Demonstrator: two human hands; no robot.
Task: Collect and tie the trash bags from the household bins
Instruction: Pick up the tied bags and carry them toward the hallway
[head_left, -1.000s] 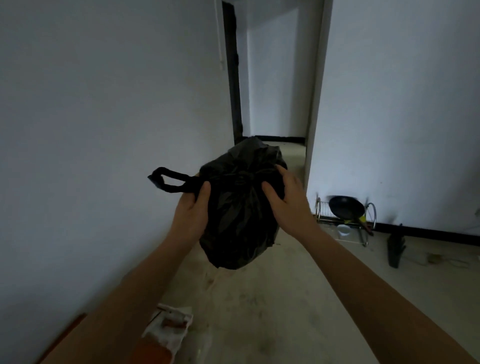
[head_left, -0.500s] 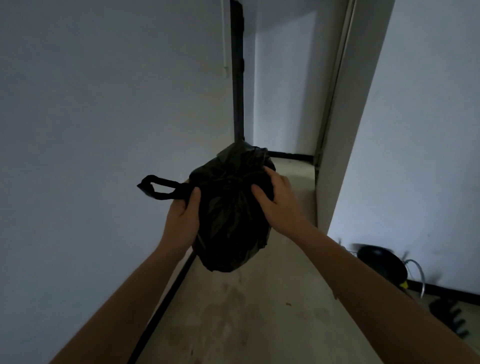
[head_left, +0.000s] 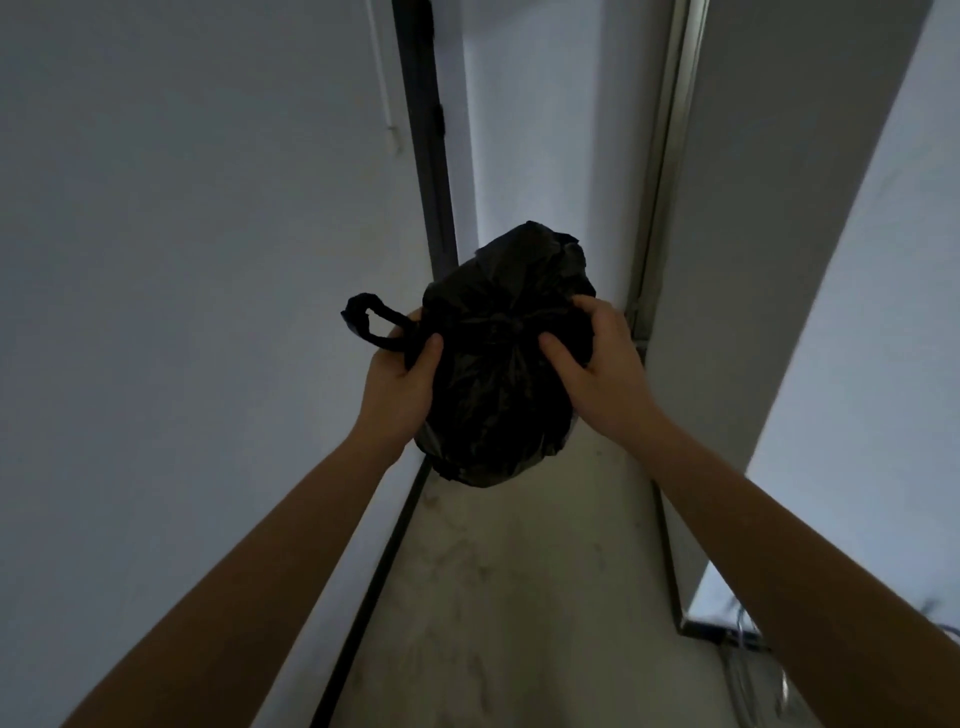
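A full black trash bag (head_left: 498, 395) hangs in the air in front of me, its mouth gathered into a bunch at the top middle. My left hand (head_left: 397, 387) grips its left side, with a black handle loop (head_left: 371, 322) sticking out to the left above the thumb. My right hand (head_left: 597, 364) grips the right side, fingers pressed into the plastic near the gathered top.
I stand in a narrow corridor with a pale concrete floor (head_left: 493, 597). A white wall (head_left: 182, 312) runs along the left with a dark skirting line. A white wall corner (head_left: 727, 286) stands close on the right. A dark door frame (head_left: 426, 130) is ahead.
The view has advanced into the corridor; the dish rack and pan on the right have slipped out of sight. Both hands keep the same hold on the bag.
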